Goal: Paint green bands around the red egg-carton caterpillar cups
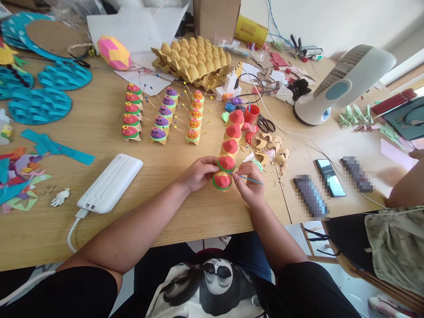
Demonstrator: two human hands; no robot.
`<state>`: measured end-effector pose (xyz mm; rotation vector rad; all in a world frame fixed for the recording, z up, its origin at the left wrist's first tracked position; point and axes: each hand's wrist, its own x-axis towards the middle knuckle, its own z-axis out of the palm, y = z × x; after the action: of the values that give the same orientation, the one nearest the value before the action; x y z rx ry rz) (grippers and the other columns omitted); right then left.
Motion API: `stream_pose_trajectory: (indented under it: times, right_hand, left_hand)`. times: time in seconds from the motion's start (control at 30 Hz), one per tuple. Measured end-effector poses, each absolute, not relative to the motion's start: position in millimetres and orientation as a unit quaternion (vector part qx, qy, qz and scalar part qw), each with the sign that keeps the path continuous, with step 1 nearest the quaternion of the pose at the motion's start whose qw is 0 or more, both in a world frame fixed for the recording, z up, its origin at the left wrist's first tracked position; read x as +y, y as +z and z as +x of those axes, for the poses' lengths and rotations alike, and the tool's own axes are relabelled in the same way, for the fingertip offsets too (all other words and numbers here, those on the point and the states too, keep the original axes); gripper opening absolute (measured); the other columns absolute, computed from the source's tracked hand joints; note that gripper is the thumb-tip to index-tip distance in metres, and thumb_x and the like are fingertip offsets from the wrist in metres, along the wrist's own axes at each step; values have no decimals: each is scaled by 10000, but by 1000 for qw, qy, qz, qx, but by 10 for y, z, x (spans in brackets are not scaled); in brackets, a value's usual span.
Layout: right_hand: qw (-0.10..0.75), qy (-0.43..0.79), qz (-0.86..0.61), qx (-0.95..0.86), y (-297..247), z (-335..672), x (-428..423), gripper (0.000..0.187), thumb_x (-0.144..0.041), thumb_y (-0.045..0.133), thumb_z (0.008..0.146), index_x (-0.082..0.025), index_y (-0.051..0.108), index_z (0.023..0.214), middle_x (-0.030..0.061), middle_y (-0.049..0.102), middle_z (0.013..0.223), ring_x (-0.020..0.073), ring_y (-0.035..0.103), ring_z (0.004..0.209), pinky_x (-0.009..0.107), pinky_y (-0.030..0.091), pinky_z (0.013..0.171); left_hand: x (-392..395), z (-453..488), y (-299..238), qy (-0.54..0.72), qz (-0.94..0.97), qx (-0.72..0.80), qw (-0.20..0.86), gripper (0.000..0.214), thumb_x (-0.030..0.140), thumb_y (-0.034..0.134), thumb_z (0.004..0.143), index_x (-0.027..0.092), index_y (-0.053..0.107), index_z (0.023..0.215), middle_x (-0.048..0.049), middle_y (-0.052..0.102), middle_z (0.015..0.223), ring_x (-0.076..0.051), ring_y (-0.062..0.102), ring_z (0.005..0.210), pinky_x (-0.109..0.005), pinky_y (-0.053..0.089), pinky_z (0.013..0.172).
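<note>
A strip of egg-carton cups point(229, 145) topped with red clay domes stands in front of me, running away from my body. Green clay edges the two nearest domes. My left hand point(200, 173) pinches the strip's left side near the second dome. Between the fingers of my right hand point(250, 183) is a thin blue modelling tool point(254, 180), its tip at the gap between the two nearest domes. Behind the strip are a red cup point(252, 113) and black scissors point(266, 123). Torn carton scraps point(270, 148) lie to its right.
Three decorated caterpillar strips, red point(131, 119), purple point(161, 121) and orange point(196, 114), stand left of centre. Egg trays point(192, 59) lie behind. A white power bank point(111, 183) is at left, a fan point(344, 84) and phone point(330, 178) at right. Another person's arm point(406, 181) rests at far right.
</note>
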<state>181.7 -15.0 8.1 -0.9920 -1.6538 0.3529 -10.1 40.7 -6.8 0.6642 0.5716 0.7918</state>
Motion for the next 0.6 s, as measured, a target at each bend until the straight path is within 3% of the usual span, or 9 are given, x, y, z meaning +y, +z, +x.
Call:
stream_pose_trajectory:
  times: [0.6]
  right_hand:
    - [549, 146, -433, -700, 61, 1814, -137, 141, -292, 707, 942, -249, 644, 824, 4, 657, 786, 184, 627, 765, 370, 506, 717]
  left_hand:
    - [411, -124, -68, 356, 318, 252, 842, 226, 192, 836, 628, 138, 823, 847, -61, 778, 822, -175, 698, 746, -291, 540, 733]
